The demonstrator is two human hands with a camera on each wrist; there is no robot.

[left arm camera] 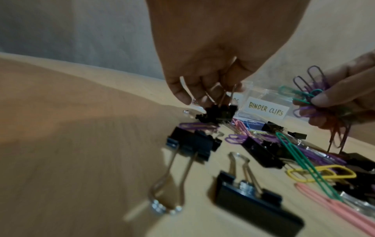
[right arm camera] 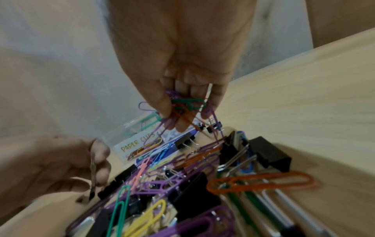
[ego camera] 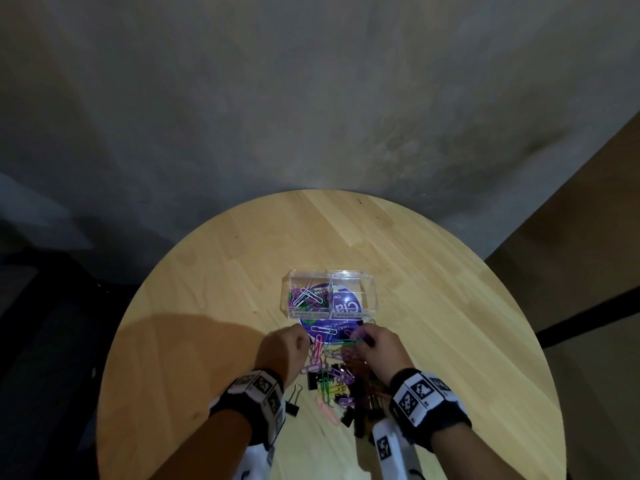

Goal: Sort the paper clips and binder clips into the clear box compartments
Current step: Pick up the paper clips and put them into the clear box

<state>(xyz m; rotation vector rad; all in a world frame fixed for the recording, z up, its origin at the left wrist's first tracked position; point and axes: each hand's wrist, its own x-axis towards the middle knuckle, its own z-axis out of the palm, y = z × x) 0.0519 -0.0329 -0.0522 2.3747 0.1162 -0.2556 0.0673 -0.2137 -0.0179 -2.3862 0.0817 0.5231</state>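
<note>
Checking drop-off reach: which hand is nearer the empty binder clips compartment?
Right. The right hand, gripping a bunch of paper clips, sits just in front of the binder clips compartment. The left hand, pinching small binder clips, is in front of the neighbouring paper clips compartment.

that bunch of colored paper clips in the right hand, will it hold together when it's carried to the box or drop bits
Probably some of each. The paper clip bunch looks tangled, so it may lift as one clump. But the right hand pinches only its top, and several clips dangle loosely below the fingers, so one could slip off. Being thin wire, it is likely light.
</note>
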